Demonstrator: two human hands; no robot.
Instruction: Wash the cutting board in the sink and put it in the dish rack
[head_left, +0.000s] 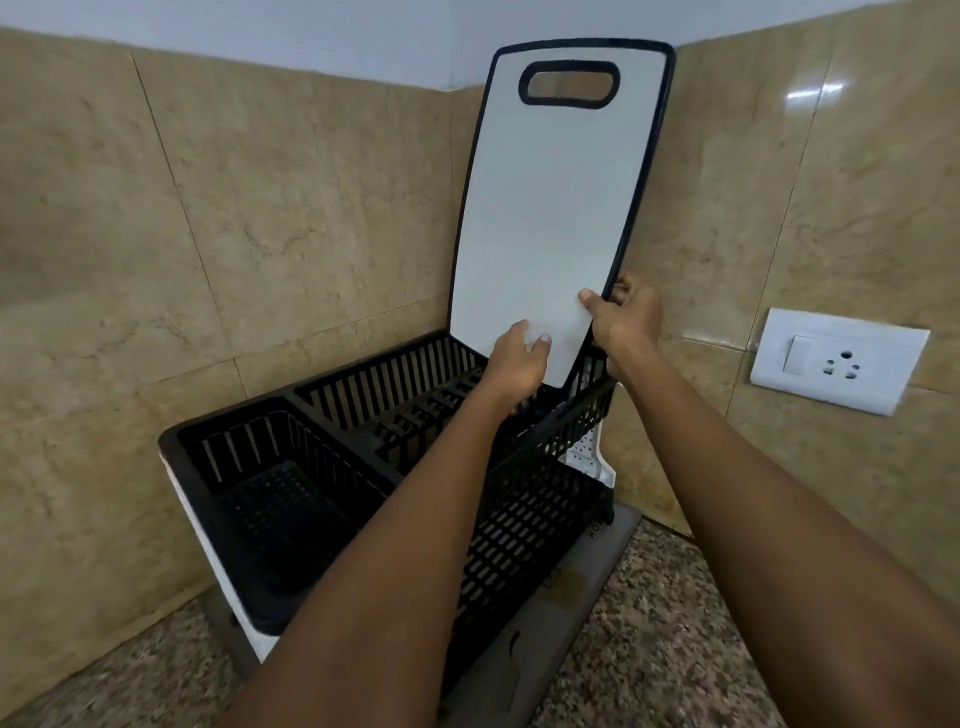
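Cutting board (545, 208) upright over dish rack (363, 415) — left hand (519, 364) grips bottom edge, right hand (626, 322) pinches side.

you have the cutting board (550, 218) standing upright in the dish rack's (332, 447) right end, wall socket (836, 361) farther right.

A home kitchen corner: a black plastic dish rack (395, 457) with a slotted plate section and a cutlery basket sits on a speckled granite table (670, 639), backed by beige marble-look wall tiles (260, 208), with a white wall switch and socket plate (837, 359) to the right
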